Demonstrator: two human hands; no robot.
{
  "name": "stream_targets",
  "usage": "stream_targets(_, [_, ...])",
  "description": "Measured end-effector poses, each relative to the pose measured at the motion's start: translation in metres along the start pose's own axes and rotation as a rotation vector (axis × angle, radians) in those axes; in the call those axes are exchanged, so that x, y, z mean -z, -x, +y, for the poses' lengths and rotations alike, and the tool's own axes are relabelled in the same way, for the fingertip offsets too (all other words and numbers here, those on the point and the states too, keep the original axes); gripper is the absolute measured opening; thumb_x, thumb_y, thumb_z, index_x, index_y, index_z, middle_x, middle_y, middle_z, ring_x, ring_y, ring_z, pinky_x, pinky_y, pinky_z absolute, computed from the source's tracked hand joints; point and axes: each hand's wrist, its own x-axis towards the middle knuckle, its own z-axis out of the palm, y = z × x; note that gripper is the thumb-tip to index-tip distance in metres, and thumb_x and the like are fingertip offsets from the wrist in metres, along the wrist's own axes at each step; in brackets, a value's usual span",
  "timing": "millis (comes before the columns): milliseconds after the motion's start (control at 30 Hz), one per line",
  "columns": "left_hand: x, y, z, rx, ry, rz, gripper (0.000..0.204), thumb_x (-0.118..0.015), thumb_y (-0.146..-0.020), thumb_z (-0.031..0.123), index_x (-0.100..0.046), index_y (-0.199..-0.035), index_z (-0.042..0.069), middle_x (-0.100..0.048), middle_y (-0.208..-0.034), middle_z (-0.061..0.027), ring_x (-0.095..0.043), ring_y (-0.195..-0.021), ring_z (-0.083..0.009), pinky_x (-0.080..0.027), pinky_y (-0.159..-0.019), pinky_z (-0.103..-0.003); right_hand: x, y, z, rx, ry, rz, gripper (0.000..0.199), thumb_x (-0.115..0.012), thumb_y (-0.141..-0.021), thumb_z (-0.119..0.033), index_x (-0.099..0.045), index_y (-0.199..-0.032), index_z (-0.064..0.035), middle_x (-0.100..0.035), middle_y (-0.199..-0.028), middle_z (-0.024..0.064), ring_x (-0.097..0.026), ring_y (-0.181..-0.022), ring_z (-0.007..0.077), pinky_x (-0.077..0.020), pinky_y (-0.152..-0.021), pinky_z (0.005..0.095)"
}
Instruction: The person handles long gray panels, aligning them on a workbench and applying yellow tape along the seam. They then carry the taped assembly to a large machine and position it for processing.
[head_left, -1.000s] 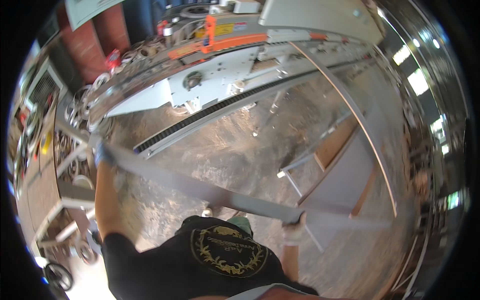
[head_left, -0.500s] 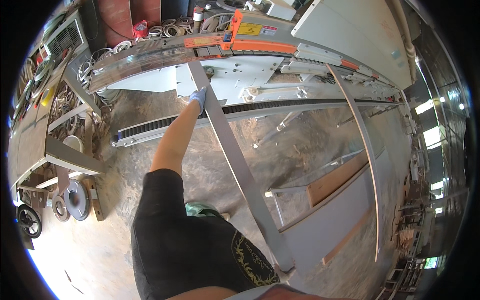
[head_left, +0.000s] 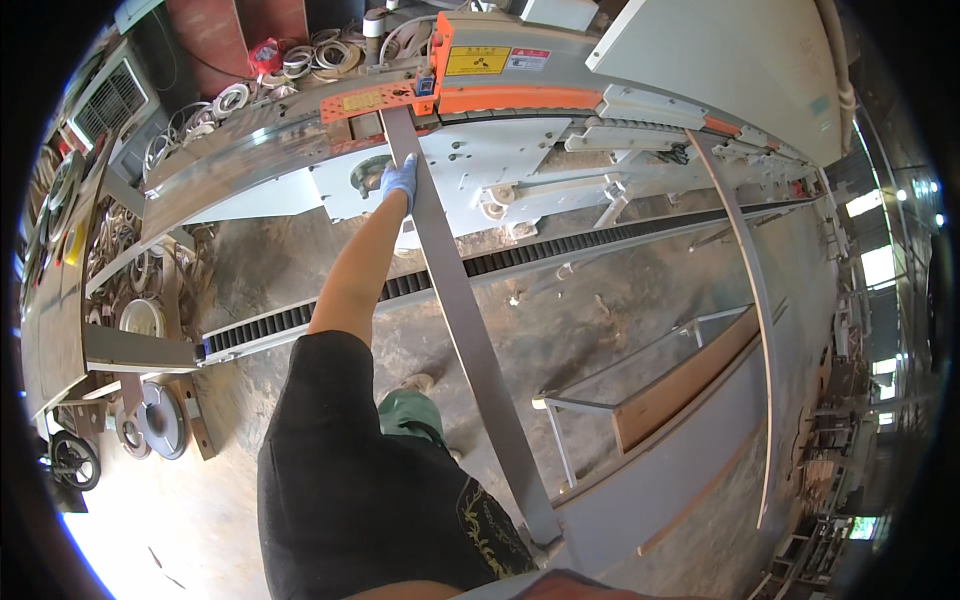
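My left hand (head_left: 400, 183), in a blue glove, is closed on the left edge of a long narrow grey board (head_left: 462, 300), close to its far end. That far end meets the edge of the edge-banding machine (head_left: 500, 145), beside an orange guide plate (head_left: 368, 101). The board slants back toward me. At its near end, only a small part of my right hand (head_left: 547, 550) shows, holding the board there; most of that hand is hidden.
A black roller rail (head_left: 420, 278) crosses below the board. On the right stand a second long strip (head_left: 745, 250) and a metal frame (head_left: 580, 405) beside a large grey panel (head_left: 660, 485). At left are a workbench (head_left: 60, 330) and rolls of edging tape (head_left: 160, 420).
The board's far end has moved forward to the machine's edge, beside the orange plate. My left hand has gone forward with it, still gripping. The view has shifted slightly.
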Motion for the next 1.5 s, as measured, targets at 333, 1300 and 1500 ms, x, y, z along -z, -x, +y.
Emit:
stream_targets(333, [-0.001, -0.045, 0.001, -0.034, -0.112, -0.079, 0.074, -0.049, -0.084, 0.055, -0.044, -0.127, -0.005, -0.051, -0.125, -0.0239, -0.049, -0.117, -0.035, -0.04, -0.095, -0.037, -0.047, 0.006, 0.02, -0.011, -0.022, 0.043, 0.044, -0.067, -0.078, -0.04, -0.061, -0.113, -0.0134, -0.062, -0.112, 0.0023, -0.057, -0.104, 0.0241, -0.0463, -0.084, 0.0492])
stream_targets(1300, [-0.041, -0.057, 0.006, -0.034, -0.135, -0.078, 0.075, -0.047, -0.084, 0.058, -0.047, -0.124, -0.007, -0.048, -0.126, -0.0284, -0.046, -0.12, -0.0371, -0.037, -0.099, -0.039, -0.074, 0.007, -0.011, 0.077, 0.112, -0.2, 0.039, -0.06, -0.085, -0.039, -0.058, -0.115, -0.0135, -0.061, -0.111, -0.0009, -0.058, -0.103, 0.0179, -0.0487, -0.086, 0.0395])
stream_targets(1500, [-0.047, -0.044, 0.015, -0.012, -0.112, -0.04, 0.072, -0.049, -0.084, 0.056, -0.048, -0.123, -0.005, -0.052, -0.123, -0.0258, -0.049, -0.117, -0.0371, -0.038, -0.097, -0.039, -0.084, -0.005, -0.017, 0.055, 0.052, -0.022, 0.038, -0.062, -0.084, -0.038, -0.059, -0.113, -0.0126, -0.062, -0.108, -0.0013, -0.059, -0.1, 0.017, -0.0482, -0.084, 0.037])
